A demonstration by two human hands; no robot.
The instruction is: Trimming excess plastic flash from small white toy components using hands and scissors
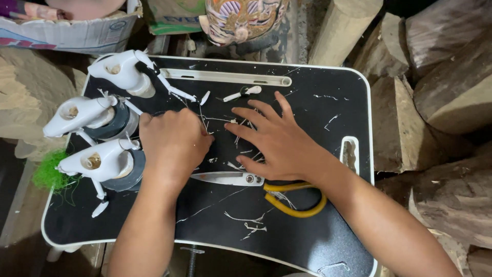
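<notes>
Head cam, looking down on the black tray [318,225].

Left hand [174,143]: curled into a loose fist just left of tray centre, knuckles up. Fingertips are hidden under it, so I can't tell whether it's pinching anything. A thin white strand [205,123] runs out from its far side, but whether it's gripped or only lying there I can't say.

Right hand [279,141]: open, fingers spread, palm flat on the tray just right of centre, holding nothing. It's resting on the trimmings [241,138], thin white slivers scattered mid-tray.

Scissors [266,190] lie flat near the front edge, blades closed and pointing left, yellow loops to the right, partly under my right wrist. Neither hand is on them.

Along the left edge: three white figures [97,161], each standing on a roll of dark tape [130,172]. They look shaped but unpainted, with thin stick limbs. A few loose small white pieces [243,93] sit near the back edge, below the long slot.

My read on progress: cutting and trimming look largely done, given the amount of offcut and three bodies already stood up. Small parts are still loose and unattached, the waste is uncleared, and there's no colour on any figure. Roughly mid-way.

Off tray: wood blocks [441,92] right, green fibre [48,172] left.
</notes>
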